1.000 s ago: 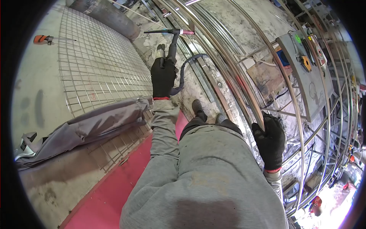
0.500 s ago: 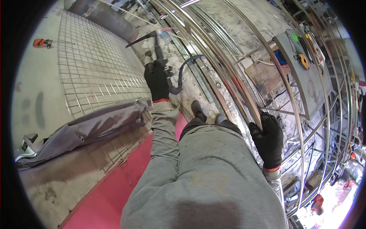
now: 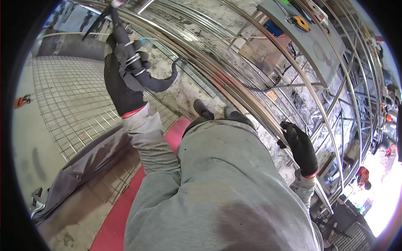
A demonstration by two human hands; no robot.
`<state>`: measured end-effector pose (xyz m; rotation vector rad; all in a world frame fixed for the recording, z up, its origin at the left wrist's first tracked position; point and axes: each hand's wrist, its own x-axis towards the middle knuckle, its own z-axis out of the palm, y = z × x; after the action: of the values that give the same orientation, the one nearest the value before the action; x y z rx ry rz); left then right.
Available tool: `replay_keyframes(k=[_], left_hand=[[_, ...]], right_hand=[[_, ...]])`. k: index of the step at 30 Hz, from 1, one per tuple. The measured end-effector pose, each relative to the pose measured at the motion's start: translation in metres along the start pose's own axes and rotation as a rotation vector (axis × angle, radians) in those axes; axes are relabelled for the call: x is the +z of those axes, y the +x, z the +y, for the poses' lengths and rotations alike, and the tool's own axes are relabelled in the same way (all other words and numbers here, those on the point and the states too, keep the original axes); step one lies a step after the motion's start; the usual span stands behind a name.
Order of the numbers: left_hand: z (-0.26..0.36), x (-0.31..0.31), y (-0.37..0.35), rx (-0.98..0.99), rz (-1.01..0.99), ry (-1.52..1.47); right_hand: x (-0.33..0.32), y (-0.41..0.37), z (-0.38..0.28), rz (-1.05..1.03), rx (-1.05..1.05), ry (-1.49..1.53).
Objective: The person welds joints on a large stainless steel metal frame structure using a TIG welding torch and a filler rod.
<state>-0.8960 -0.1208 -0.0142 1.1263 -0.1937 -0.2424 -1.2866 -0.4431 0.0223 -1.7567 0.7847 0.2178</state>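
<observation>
Head view: torch [image 3: 119, 32] swung from 12 to 11 o'clock, seemingly being repositioned; left hand [image 3: 121, 85], fingers wrapped round it. Right hand [image 3: 302, 149] at 3 o'clock, fingers curled beside long metal tubes [image 3: 247, 98]; contact: cannot tell.

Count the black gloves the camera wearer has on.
2. The left glove is around a black torch-like tool; the right glove is at the long metal bars. Neither is hidden.
</observation>
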Motion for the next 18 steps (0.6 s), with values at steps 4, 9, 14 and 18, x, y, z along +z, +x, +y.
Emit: replay_keyframes(k=[4, 9, 14, 18], left_hand=[[0.001, 0.071, -0.011, -0.008, -0.172, -0.029], [-0.008, 0.135, -0.026, -0.148, -0.355, 0.093], [-0.041, 0.140, -0.031, 0.251, -0.480, 0.683], [-0.036, 0.159, -0.025, -0.238, -0.246, 0.416]], right_hand=[[0.006, -0.009, -0.032, 0.074, 0.155, 0.045], [-0.004, -0.028, -0.009, 0.222, -0.052, 0.266], [-0.050, -0.065, 0.021, 0.465, 0.072, 0.080], [-0.070, -0.104, 0.052, 0.442, 0.205, 0.163]])
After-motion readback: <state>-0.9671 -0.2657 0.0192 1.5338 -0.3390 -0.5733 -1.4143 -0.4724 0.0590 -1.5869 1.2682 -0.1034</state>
